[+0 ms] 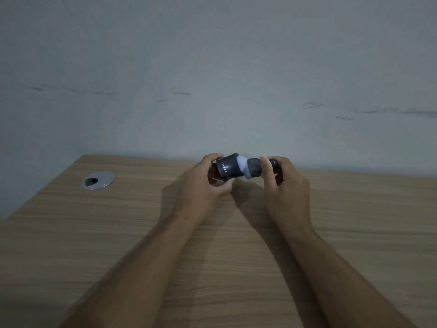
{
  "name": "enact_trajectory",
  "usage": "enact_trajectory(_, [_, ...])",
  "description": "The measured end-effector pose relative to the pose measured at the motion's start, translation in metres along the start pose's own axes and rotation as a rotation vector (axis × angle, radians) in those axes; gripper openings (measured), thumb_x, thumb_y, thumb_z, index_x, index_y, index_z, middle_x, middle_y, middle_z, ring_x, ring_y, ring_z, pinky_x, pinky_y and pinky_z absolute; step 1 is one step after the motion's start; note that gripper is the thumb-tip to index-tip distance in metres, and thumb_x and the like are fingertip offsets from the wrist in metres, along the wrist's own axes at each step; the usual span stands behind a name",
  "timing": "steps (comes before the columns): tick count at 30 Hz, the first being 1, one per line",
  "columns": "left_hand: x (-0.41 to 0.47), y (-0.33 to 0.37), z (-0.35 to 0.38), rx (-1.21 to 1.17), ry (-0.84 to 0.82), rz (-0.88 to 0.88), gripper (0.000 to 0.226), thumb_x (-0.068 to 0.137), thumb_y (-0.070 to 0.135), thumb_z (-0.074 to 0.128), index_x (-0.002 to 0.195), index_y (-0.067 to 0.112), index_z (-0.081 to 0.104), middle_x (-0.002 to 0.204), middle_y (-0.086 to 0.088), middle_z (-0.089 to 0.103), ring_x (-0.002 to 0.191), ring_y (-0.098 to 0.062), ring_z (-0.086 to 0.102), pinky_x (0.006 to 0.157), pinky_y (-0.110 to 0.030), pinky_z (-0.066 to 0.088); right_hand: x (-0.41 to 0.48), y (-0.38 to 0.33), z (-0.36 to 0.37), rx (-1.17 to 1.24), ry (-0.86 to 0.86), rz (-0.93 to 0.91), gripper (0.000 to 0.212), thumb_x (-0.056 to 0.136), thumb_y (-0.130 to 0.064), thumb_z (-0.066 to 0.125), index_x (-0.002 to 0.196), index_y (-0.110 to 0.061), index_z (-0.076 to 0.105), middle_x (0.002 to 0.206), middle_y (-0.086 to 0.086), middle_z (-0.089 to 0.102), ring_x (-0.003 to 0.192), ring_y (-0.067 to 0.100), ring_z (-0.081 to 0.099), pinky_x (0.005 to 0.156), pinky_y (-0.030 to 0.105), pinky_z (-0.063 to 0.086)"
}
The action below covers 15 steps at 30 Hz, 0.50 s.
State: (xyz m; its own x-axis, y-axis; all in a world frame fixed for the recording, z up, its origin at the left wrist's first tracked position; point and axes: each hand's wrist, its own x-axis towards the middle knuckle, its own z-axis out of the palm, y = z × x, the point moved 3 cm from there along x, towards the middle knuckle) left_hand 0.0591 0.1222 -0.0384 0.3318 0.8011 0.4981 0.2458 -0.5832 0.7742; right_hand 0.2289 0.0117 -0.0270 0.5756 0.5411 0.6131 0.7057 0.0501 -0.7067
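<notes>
While your left hand (208, 183) grips the dark body (227, 169), your right hand (286, 183) pinches its end piece (255, 168). Both parts look joined; the twisting seems unfinished.

Dark cylinder (227, 168) with a pale middle, held nearly horizontal in midair.

L hand (208, 183) & R hand (283, 183) hold dark device (228, 168) above wooden desk (118, 233).

Dim, bluish light. Soft shadow on desk (94, 233) between my left hand (205, 183) and right hand (286, 185). Mild blur throughout.
</notes>
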Motion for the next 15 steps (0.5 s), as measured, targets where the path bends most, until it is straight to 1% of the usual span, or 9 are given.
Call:
enact_trajectory(2, [0.0,0.001,0.001,0.025,-0.016,0.014,0.062,0.076,0.02,0.094,0.134,0.025,0.072,0.099,0.016,0.076,0.079,0.005,0.072,0.08,-0.017,0.061,0.001,0.001,0.0,0.008,-0.015,0.001,0.016,0.111,-0.033,0.066,0.11,-0.023,0.077,0.084,-0.013,0.073,0.081,0.002,0.067,0.066,0.005,0.042])
enact_trajectory(4, [0.001,0.002,0.0,0.055,-0.03,0.033,0.059,0.077,0.017,0.092,0.132,0.025,0.072,0.097,0.018,0.073,0.081,0.004,0.07,0.079,-0.018,0.059,0.0,-0.006,0.001,0.05,-0.05,-0.045,0.014,0.11,-0.033,0.066,0.112,-0.025,0.077,0.09,-0.013,0.077,0.077,0.002,0.068,0.068,0.007,0.043])
enact_trajectory(5, [0.001,0.003,-0.001,0.076,-0.031,0.042,0.058,0.077,0.014,0.091,0.132,0.023,0.073,0.099,0.018,0.072,0.084,0.0,0.069,0.079,-0.016,0.057,-0.001,-0.011,0.002,0.072,-0.073,-0.081,0.014,0.11,-0.031,0.066,0.113,-0.023,0.077,0.091,-0.014,0.077,0.075,0.001,0.067,0.069,0.007,0.043])
enact_trajectory(7, [0.002,0.005,-0.003,0.119,-0.014,0.054,0.059,0.077,0.006,0.089,0.133,0.018,0.073,0.11,0.01,0.074,0.097,-0.008,0.069,0.081,-0.006,0.049,-0.006,-0.021,0.004,0.086,-0.108,-0.17,0.014,0.11,-0.028,0.067,0.112,-0.018,0.077,0.089,-0.013,0.074,0.071,-0.002,0.064,0.069,0.007,0.042])
enact_trajectory(9, [0.003,0.006,-0.004,0.129,0.008,0.066,0.063,0.075,-0.001,0.088,0.134,0.015,0.072,0.118,0.005,0.075,0.103,-0.011,0.068,0.083,-0.001,0.048,-0.01,-0.026,0.007,0.067,-0.116,-0.226,0.015,0.11,-0.026,0.067,0.109,-0.015,0.076,0.086,-0.013,0.07,0.069,-0.002,0.062,0.066,0.009,0.042])
enact_trajectory(10, [0.002,0.006,-0.004,0.121,0.011,0.071,0.065,0.074,-0.001,0.088,0.135,0.015,0.071,0.12,0.003,0.076,0.103,-0.011,0.069,0.086,-0.004,0.052,-0.01,-0.025,0.009,0.052,-0.104,-0.227,0.015,0.11,-0.026,0.067,0.107,-0.014,0.076,0.084,-0.012,0.069,0.068,0.001,0.062,0.065,0.01,0.042])
enact_trajectory(11, [0.002,0.006,-0.005,0.114,0.014,0.069,0.065,0.075,0.0,0.088,0.135,0.017,0.07,0.119,0.003,0.077,0.101,-0.011,0.07,0.086,-0.012,0.056,-0.01,-0.023,0.009,0.033,-0.081,-0.213,0.015,0.11,-0.027,0.067,0.106,-0.015,0.075,0.082,-0.012,0.069,0.067,0.003,0.062,0.063,0.011,0.043])
enact_trajectory(12, [0.001,0.006,-0.005,0.106,0.016,0.064,0.064,0.076,0.003,0.089,0.135,0.02,0.069,0.117,0.003,0.077,0.096,-0.011,0.071,0.084,-0.015,0.057,-0.009,-0.02,0.009,0.012,-0.055,-0.186,0.015,0.11,-0.028,0.067,0.105,-0.016,0.075,0.08,-0.013,0.067,0.064,0.004,0.061,0.062,0.011,0.042])
enact_trajectory(15, [0.001,0.007,-0.006,0.067,0.01,0.071,0.06,0.078,0.007,0.09,0.132,0.022,0.068,0.111,0.008,0.076,0.087,0.003,0.068,0.073,-0.006,0.051,-0.002,-0.007,0.006,-0.035,-0.006,-0.069,0.016,0.11,-0.032,0.066,0.108,-0.019,0.076,0.076,-0.018,0.064,0.065,0.0,0.062,0.062,0.006,0.039])
